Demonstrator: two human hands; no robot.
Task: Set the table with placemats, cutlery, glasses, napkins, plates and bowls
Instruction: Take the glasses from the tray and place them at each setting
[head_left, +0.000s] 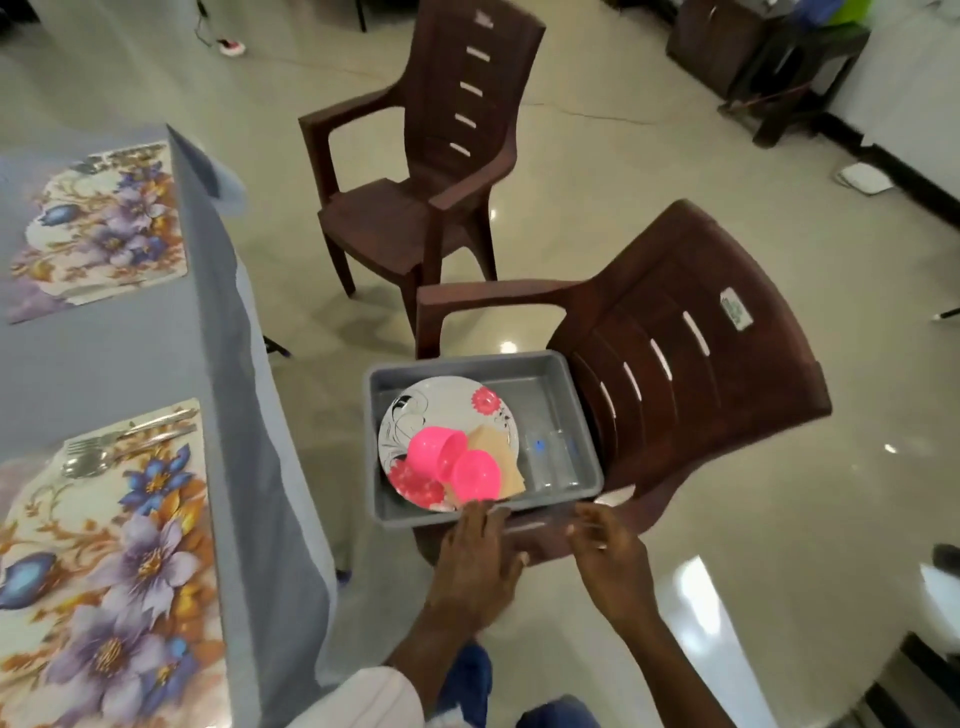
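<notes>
A grey tray (530, 376) rests on the seat of the near brown chair (675, 332). In it lie a white flowered plate (441, 402), two pink bowls (457, 460), beige napkins (493, 441) and clear glasses (550, 457). My left hand (475, 561) reaches to the tray's near rim, fingers spread, holding nothing. My right hand (610, 556) hovers just right of it, fingers apart and empty. On the blue-clothed table (104, 343) at left lie two floral placemats (109, 561), the near one with a fork and spoon (104, 441) at its top.
A second brown chair (415, 171) stands farther back on the glossy tiled floor. The far placemat (98, 218) also carries cutlery at its top edge. Dark furniture lines the right wall.
</notes>
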